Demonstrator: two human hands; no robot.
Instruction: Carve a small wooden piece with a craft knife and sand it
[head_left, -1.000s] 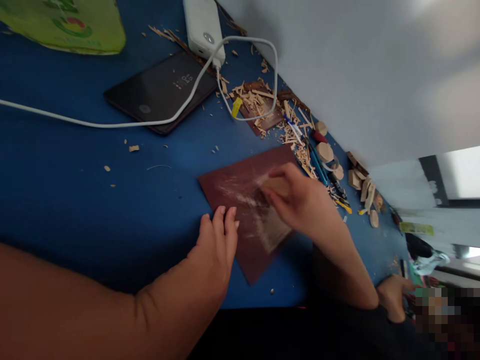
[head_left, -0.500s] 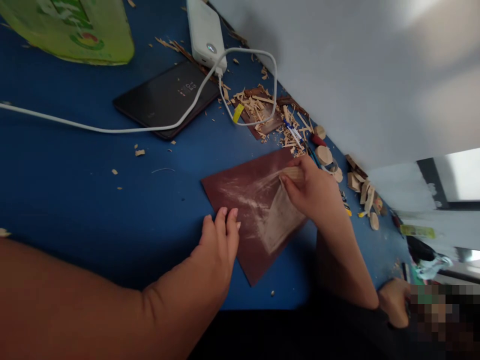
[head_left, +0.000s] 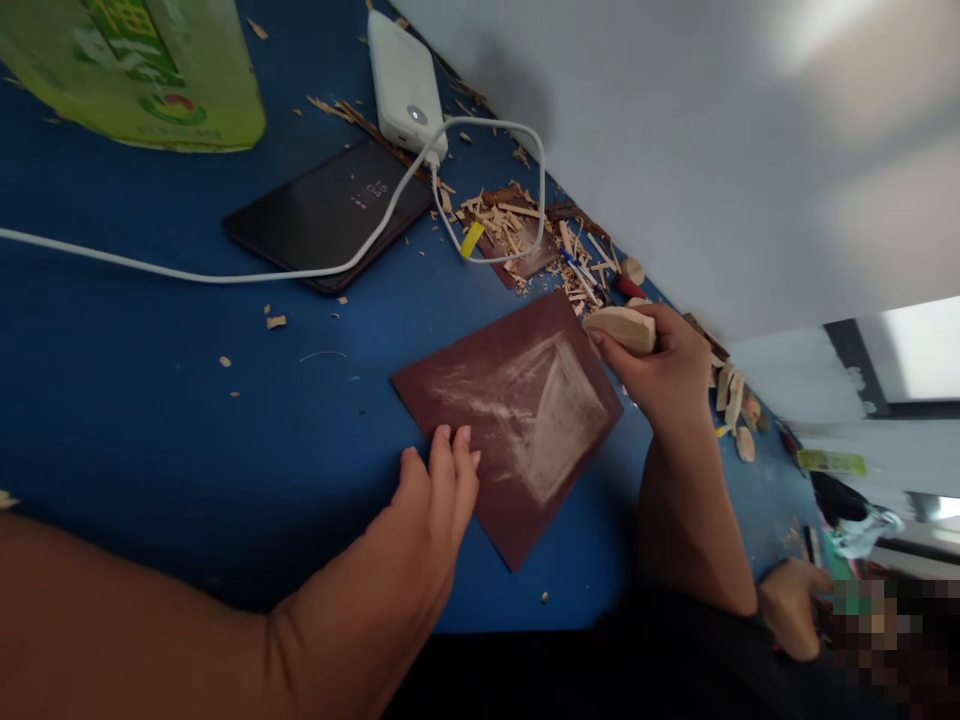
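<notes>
A brown-red sheet of sandpaper lies on the blue table, with pale dust rubbed into its middle and right side. My left hand rests on the sheet's lower left edge, fingers stretched out and holding nothing. Just off the sheet's right corner, my right hand grips a small pale piece of wood with a rounded edge between thumb and fingers. The wood appears raised from the sandpaper; part of it is hidden by the hand.
Wood shavings lie on a smaller sandpaper piece at the wall. A phone, a white power bank with cable, and a green-yellow pouch occupy the far left. Wood blocks line the right; another person's arm shows beyond.
My right hand has moved right with the piece of wood, off the sandpaper, and turned it so its side shows. The left hand stays on the sheet.
</notes>
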